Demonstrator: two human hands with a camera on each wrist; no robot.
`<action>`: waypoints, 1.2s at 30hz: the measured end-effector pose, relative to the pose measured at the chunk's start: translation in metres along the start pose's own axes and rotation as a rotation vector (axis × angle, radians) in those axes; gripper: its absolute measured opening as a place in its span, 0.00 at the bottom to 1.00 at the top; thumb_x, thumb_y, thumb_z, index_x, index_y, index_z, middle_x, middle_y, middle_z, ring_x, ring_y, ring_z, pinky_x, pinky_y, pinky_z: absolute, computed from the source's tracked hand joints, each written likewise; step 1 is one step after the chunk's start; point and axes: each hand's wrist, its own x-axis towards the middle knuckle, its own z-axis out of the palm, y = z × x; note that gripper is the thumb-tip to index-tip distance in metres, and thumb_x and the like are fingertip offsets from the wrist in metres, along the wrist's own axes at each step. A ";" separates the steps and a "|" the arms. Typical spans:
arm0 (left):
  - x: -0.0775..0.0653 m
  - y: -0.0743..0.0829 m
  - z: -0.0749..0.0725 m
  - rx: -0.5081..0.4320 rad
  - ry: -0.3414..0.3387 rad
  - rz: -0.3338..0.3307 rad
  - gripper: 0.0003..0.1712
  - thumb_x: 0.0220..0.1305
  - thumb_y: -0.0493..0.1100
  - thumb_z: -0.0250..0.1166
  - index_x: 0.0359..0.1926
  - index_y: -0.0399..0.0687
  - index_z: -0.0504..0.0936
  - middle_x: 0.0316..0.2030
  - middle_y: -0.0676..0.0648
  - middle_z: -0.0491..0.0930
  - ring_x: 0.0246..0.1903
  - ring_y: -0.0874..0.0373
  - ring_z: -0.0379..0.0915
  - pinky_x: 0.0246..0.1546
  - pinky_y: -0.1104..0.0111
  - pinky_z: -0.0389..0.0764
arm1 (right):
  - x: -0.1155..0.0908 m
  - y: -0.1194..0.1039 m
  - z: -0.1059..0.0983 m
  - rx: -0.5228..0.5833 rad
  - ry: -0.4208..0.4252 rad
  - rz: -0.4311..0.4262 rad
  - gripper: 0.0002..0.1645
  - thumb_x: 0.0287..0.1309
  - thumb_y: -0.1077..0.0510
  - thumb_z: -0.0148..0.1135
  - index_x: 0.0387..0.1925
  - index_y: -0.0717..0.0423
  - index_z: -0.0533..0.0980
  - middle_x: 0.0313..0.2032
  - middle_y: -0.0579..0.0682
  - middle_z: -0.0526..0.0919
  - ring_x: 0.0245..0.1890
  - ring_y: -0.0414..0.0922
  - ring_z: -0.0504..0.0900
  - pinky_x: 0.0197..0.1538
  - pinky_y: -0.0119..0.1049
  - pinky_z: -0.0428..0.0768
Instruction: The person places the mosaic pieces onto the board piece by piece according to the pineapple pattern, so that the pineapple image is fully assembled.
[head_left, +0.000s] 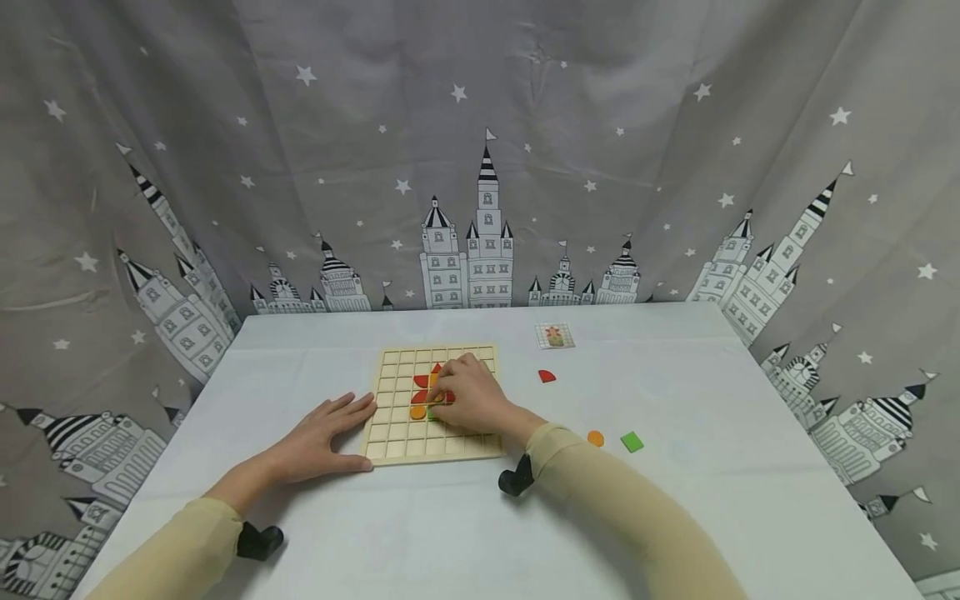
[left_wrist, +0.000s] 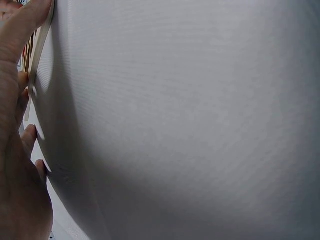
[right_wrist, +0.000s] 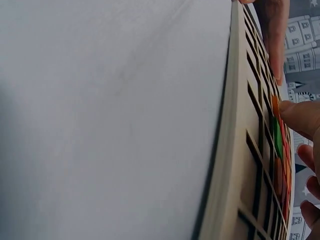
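Note:
A wooden grid board (head_left: 393, 450) lies on the white table, with red, orange and green flat pieces set in its squares. My left hand (head_left: 318, 442) rests at the board's left edge, fingers spread and thumb near the front left corner. Over the middle of the board is my right hand (head_left: 472, 396), its fingertips down among the pieces. In the right wrist view its thumb (right_wrist: 297, 114) touches or nearly touches an orange piece (right_wrist: 275, 104), beside a green piece (right_wrist: 278, 137). Whether the fingers pinch a piece is hidden. An orange round piece (head_left: 417, 412) sits just left of the fingertips.
Right of the board lie a red quarter-round piece (head_left: 547, 376), an orange disc (head_left: 596, 438) and a green square (head_left: 632, 442). A small card with a flower pattern (head_left: 555, 335) lies at the back. A grey castle-print curtain (head_left: 585, 100) hangs behind the table.

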 end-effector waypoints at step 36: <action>-0.001 0.002 -0.002 0.013 0.011 -0.017 0.60 0.53 0.74 0.71 0.78 0.48 0.63 0.78 0.44 0.56 0.77 0.35 0.42 0.74 0.36 0.41 | -0.187 0.141 -0.085 0.240 -0.070 0.248 0.18 0.49 0.47 0.81 0.44 0.34 0.89 0.48 0.41 0.77 0.54 0.49 0.66 0.57 0.54 0.65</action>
